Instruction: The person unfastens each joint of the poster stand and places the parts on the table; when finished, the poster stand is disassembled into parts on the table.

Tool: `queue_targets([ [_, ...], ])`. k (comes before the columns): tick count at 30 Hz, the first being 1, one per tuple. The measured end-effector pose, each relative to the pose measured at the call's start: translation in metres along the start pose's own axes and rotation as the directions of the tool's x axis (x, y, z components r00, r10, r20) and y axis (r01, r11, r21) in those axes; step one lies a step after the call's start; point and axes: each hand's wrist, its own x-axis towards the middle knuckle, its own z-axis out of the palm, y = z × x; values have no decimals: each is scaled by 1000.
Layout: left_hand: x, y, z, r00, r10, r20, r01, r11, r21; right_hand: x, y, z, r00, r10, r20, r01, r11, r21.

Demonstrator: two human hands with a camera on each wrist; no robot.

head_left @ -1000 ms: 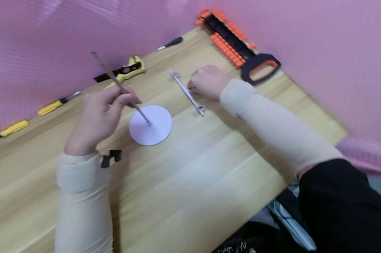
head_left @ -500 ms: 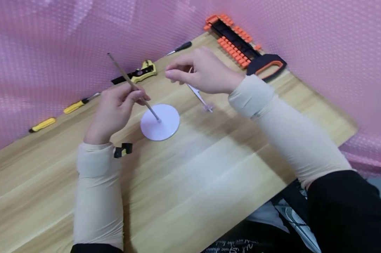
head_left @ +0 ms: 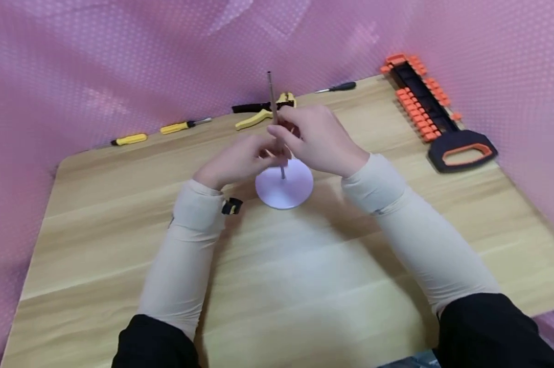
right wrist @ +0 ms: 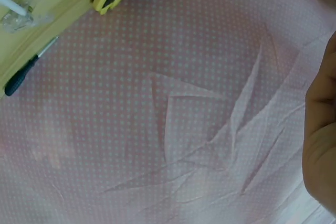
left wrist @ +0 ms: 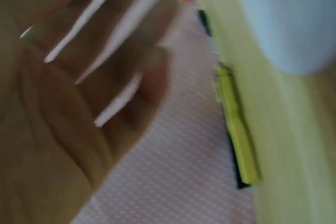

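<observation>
A thin grey-brown rod stands nearly upright, its lower end at the middle of a round white disc on the table. My left hand pinches the rod low down between thumb and fingertips. The other fingers of that hand are spread in the left wrist view. Higher up, my right hand pinches at the rod with thumb and forefinger. A white bar with clear end pieces lies on the table in the right wrist view, hidden behind my right hand in the head view.
Along the table's back edge lie two yellow-handled tools, yellow-and-black pliers and a black-handled screwdriver. An orange-and-black rack with a handle lies at the right. Pink bubble wrap walls the back and sides.
My right hand has left the white bar and come left to the rod. The rod has tipped from a leftward slant to nearly upright, with my left hand on it throughout. The head view has shifted.
</observation>
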Motion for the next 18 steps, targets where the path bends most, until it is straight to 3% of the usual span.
queue_targets([
  [3,8,-5,6,986,-61,153,45,993,105,-4,3,-1,999,-24,-32,23,1000,-14],
  [5,11,-9,10,975,-90,201,62,988,141,-6,4,-1,998,-32,-59,32,999,-4],
  [18,3,-16,15,981,-116,157,83,976,202,-3,-4,6,989,-119,-92,126,989,72],
])
